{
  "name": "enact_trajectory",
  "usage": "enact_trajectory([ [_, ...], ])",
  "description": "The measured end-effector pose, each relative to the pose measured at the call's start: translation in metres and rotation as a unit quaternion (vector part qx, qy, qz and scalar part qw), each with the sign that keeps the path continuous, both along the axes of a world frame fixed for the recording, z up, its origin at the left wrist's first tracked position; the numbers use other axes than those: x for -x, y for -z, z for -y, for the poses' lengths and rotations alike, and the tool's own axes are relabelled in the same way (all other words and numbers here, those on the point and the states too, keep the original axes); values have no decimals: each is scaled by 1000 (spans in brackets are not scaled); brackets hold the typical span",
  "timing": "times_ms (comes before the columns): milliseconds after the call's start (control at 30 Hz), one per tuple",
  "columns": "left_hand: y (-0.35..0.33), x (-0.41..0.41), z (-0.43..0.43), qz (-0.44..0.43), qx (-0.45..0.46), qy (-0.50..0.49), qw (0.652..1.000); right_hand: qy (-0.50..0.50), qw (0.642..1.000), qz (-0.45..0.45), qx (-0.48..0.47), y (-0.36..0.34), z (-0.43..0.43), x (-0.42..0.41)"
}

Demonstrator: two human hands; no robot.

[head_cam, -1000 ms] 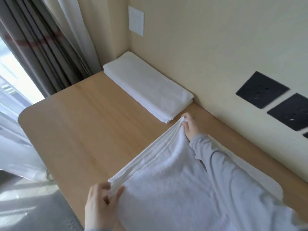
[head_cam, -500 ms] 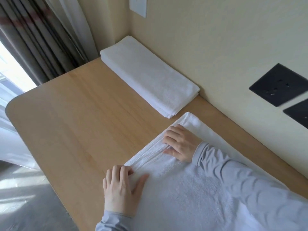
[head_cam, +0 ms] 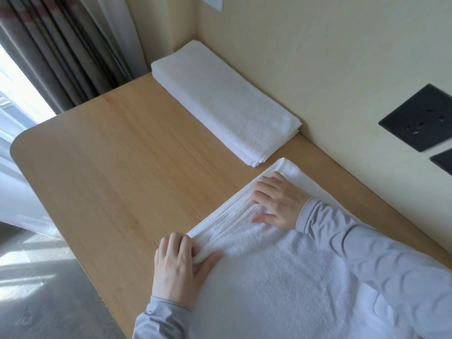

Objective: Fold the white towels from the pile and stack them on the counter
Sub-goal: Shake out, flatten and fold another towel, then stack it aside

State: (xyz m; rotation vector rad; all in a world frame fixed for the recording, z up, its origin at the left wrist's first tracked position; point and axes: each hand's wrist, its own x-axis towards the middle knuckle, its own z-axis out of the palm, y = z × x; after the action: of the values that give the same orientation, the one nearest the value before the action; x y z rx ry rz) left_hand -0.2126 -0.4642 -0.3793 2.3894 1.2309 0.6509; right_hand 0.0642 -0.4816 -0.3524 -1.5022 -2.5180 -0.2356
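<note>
Left hand (head_cam: pixel 179 266) now pinches towel (head_cam: pixel 281 277) corner — previously flat.

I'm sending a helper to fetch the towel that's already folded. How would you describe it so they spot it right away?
Start at the wooden counter and follow the cream wall back to the corner by the curtains. The folded towel lies there, a long, narrow white stack lengthwise along the wall. Unlike the spread towel nearer the person, no hand touches it.
</note>
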Motion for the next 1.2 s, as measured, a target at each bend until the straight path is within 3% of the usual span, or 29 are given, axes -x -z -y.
enact_trajectory([
  [133, -2, 2, -9, 8, -2, 21, 1000, -43, 998, 20, -48, -1, -11, -1],
  [233, -3, 4, -15, 28, -1, 27, 999, -21, 995, 16, -98, -1, -19, -3],
  [467, -1, 7, -20, 69, 40, 36, 996, 39, 997, 19, -57, 10, -19, -2],
  [800, 5, 16, -13, 49, -6, 65, 997, 48, 994, 5, -103, 18, -8, -2],
  [1033, 3, 20, -15, 60, 14, 58, 996, 74, 990, 38, -118, 6, -7, -17],
  [1200, 2, 21, -21, 92, 45, 57, 993, 86, 987, 7, -132, -3, -30, -28],
])
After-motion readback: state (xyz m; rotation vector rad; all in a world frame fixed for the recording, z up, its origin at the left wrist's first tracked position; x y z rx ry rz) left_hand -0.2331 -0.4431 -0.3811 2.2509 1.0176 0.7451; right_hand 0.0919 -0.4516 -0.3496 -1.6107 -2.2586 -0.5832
